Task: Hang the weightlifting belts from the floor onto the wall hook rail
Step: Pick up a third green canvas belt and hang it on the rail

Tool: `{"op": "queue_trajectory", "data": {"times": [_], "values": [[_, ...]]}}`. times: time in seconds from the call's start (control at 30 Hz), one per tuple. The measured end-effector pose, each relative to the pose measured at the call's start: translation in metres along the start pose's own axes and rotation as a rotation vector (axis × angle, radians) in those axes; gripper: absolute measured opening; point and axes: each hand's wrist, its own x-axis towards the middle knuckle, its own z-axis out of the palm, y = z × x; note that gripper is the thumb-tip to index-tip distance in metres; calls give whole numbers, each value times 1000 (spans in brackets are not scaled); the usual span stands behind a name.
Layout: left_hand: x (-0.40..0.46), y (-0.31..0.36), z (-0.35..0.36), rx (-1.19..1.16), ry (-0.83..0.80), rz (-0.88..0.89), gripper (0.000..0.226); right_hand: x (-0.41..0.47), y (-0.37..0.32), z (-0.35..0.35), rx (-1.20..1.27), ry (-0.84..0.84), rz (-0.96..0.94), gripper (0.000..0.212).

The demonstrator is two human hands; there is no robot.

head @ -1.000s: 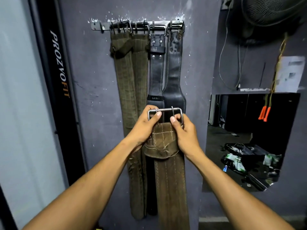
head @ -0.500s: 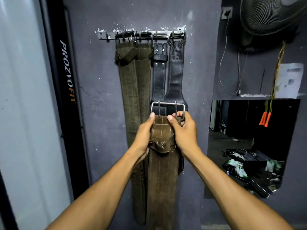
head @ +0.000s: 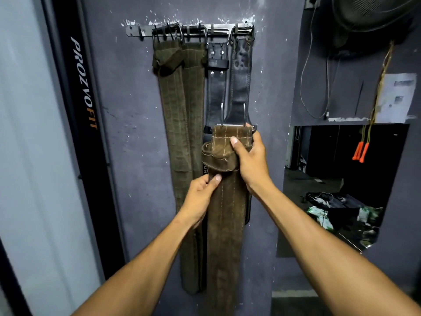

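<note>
I hold a brown suede belt [head: 225, 224] upright in front of the wall. My right hand [head: 249, 160] grips its top end just under the steel buckle, whose two prongs [head: 244, 115] point up. My left hand [head: 200, 199] pinches the strap's left edge lower down, below the keeper loop. High on the wall, the metal hook rail [head: 136, 31] carries two olive canvas belts [head: 180, 133] on the left and two black leather belts [head: 241, 87] on the right. The held belt's buckle frame is hidden behind the strap.
A black upright with PROZVOFIT lettering [head: 83, 83] stands left of the wall panel. At the right are a fan [head: 373, 12], hanging cables, a skipping rope with orange handles [head: 361, 151] and a dark opening with clutter on the floor [head: 341, 201].
My left hand slid down from the buckle to the strap below the loop. The buckle tilted back, so its prongs now stick upward. The view moved closer to the wall.
</note>
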Motion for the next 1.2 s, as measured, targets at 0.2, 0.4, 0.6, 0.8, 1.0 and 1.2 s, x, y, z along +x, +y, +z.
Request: {"op": "queue_trajectory", "data": {"times": [0.2,0.4,0.6,0.8,1.0,1.2], "values": [[-37,-61,-12,100,-130,-205,19,27,-7,-3,22,-52,43,59],[-47,-86,-12,194,-211,-330,23,42,-9,1,63,-58,45,52],[-66,-118,-10,153,-215,-470,19,52,-23,-1,86,-78,13,40],[-85,-140,-16,152,-182,-576,38,60,-28,-7,151,-57,-7,30],[-80,-135,-21,152,-253,-593,29,57,-17,-8,159,-70,6,30],[-4,-32,-12,-217,-117,-266,77,39,23,-11,159,-129,87,27]]}}
